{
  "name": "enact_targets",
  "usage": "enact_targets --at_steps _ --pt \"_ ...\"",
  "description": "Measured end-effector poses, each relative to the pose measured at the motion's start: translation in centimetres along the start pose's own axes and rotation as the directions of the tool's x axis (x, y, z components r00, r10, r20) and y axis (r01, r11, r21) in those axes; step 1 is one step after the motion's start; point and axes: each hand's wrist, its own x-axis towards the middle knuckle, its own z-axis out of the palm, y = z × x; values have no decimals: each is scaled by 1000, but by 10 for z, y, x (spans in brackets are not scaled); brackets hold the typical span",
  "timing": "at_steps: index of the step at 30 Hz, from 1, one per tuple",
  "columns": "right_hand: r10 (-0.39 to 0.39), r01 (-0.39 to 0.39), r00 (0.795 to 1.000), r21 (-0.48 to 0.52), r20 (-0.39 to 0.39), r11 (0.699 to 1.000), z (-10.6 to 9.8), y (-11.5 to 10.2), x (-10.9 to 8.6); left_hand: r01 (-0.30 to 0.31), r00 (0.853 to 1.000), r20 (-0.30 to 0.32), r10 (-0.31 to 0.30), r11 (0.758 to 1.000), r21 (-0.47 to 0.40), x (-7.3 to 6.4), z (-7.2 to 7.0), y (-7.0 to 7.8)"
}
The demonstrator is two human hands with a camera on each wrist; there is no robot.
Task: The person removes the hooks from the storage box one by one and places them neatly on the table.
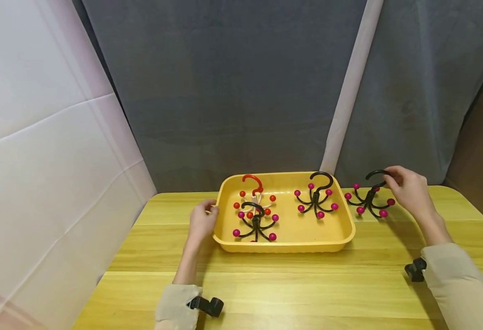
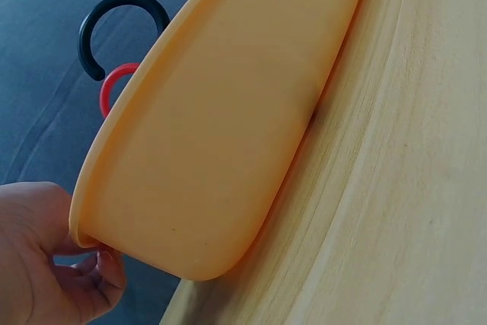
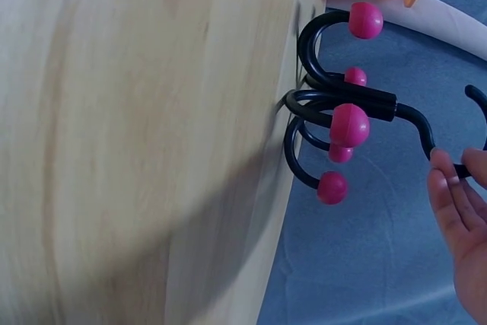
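Observation:
My right hand (image 1: 408,188) pinches the curved top of a black multi-arm hook hanger (image 1: 367,201) with pink ball tips, just right of the yellow tray (image 1: 284,247). In the right wrist view that black hanger (image 3: 373,103) has its curled arms right at the tabletop. At the tray's left end, my left hand (image 1: 202,222) grips the rim between thumb and fingers, as the left wrist view also shows on the tray wall (image 2: 205,135). Inside the tray stand a second black hanger (image 1: 315,198), a third black hanger (image 1: 256,223) and a red-topped hanger (image 1: 259,188) with red balls, partly hidden.
The wooden table (image 1: 266,284) stretches in front of the tray. Behind it hangs a grey curtain (image 1: 225,91) with a pale pole (image 1: 350,87). A white panel (image 1: 52,137) stands on the left and a brown panel (image 1: 482,151) on the right.

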Motion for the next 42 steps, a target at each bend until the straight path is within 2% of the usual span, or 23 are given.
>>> enact_targets --at_steps 10,13,21,34,42 --pt "6 -6 1000 -7 28 1000 -2 -3 -3 14 1000 1 -14 1000 6 0 2 2" --pt "3 -3 1000 -1 7 1000 -3 -5 -5 10 1000 3 -10 1000 4 1 3 1" --pt "6 -3 994 29 -111 1000 -8 -15 -13 17 1000 12 -17 1000 -9 1 2 2" --pt "-70 87 984 101 -161 991 9 -45 -8 5 1000 9 -5 1000 -25 0 0 -4" --pt "-119 139 983 142 -142 980 21 -67 -5 8 1000 9 -8 1000 -18 0 0 -3"
